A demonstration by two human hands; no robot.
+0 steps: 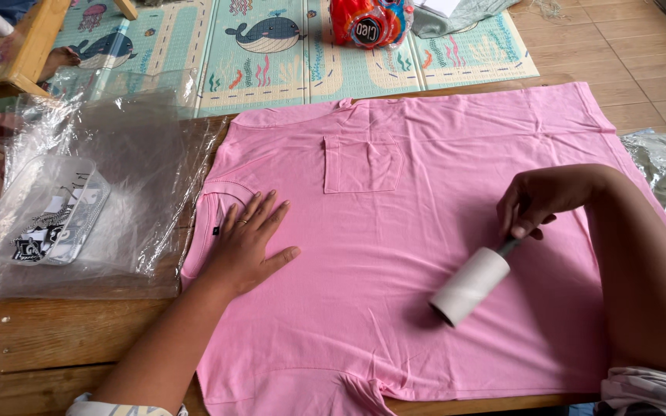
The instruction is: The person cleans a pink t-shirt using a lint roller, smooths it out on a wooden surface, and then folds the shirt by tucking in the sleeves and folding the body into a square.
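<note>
A left hand (pixel 247 245) lies flat, fingers spread, on a pink shirt (pixel 395 231) mid-frame; the right hand (pixel 537 202) grips a lint roller (pixel 472 286) at centre right. Sticky paper could bunch loose fabric.

The left hand (pixel 248 243) lies flat at centre-left of the frame, palm down, fingers spread, forearm reaching up from the bottom edge. The right hand (pixel 537 200), at centre-right, is curled closed with knuckles up, its arm bent in from the right edge.

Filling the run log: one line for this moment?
left hand: flat on pink T-shirt | right hand: holds lint roller on shirt | wooden table
</note>
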